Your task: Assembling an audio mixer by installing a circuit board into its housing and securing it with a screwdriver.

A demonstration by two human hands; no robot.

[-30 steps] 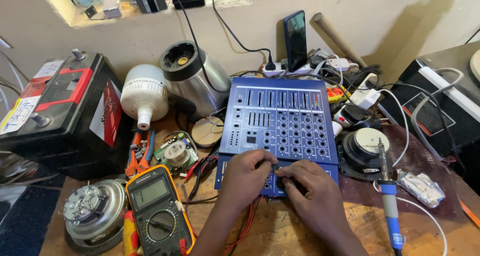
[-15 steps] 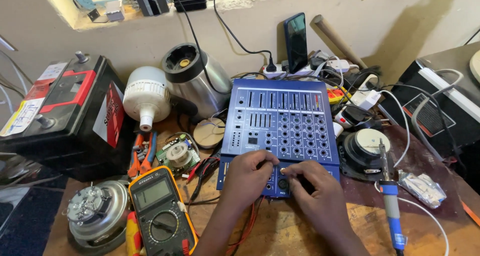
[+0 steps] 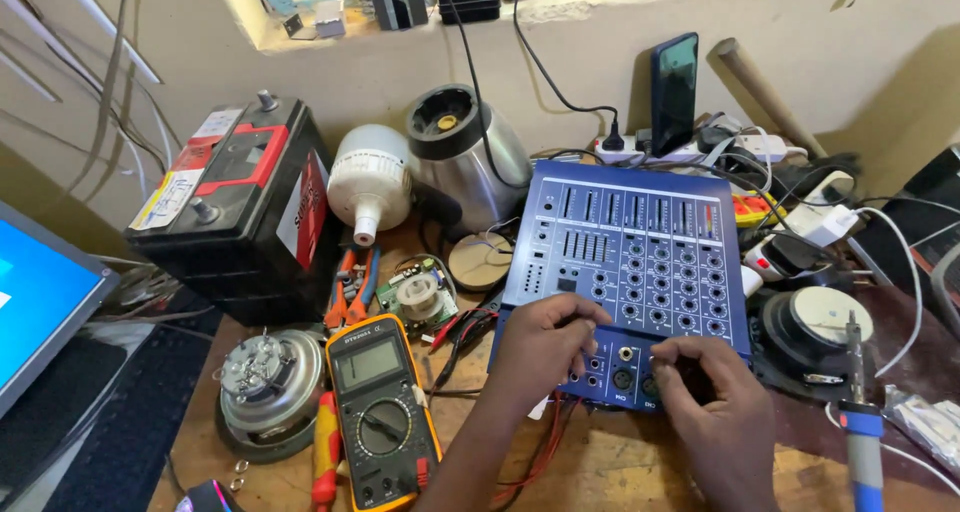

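A blue audio mixer panel with rows of holes and slots lies tilted on the wooden bench. My left hand rests on its near edge, fingers curled and pinching at the jack sockets on the front face. My right hand presses against the same front face at the lower right, fingers bent onto the sockets. Whether either hand holds a small part is hidden by the fingers.
A yellow multimeter and a round motor part lie to the left. A black battery, white bulb, blender base, speaker, blue-handled soldering iron, propped phone, pliers and a laptop screen surround the bench.
The view has drifted slightly right and down. Both hands stay at the mixer's front edge, with the right hand shifting a little to the right along it.
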